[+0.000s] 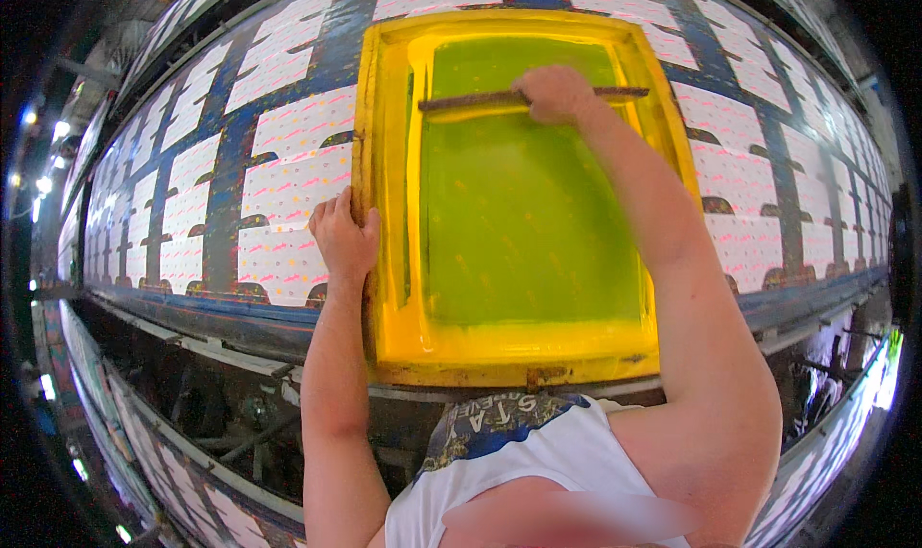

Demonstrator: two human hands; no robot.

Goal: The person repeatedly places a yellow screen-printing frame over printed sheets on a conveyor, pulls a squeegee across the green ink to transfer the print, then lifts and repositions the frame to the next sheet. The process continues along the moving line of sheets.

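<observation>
The squeegee, a long dark-handled blade, is lying crosswise near the far end of the yellow printing frame, and the person's right hand is closing around the middle of its handle, fingers curled over the top. The frame itself is sitting flat on the long printing table, over one of the white fabric panels with pink marks that are running along it in rows. The left hand is gripping the frame's left rail, fingers wrapped over the wooden edge, steadying it.

To my eye, the stroke is asking for even downward pressure across the whole blade and a steady tilt, with the pull running straight along the green mesh toward the near rail, while the left hand is keeping the frame from sliding on the cloth. A one-handed grip at the centre is risking a lighter print at the blade's ends.

The mesh is hiding the panel beneath, so how the frame is lining up with it is not showing. The blade's edge is tucked under the handle, and how much ink is lying before it is hard to make out against the yellow-green glare. The underside of the table is falling into shadow, and the fisheye is bending both ends of it away.
</observation>
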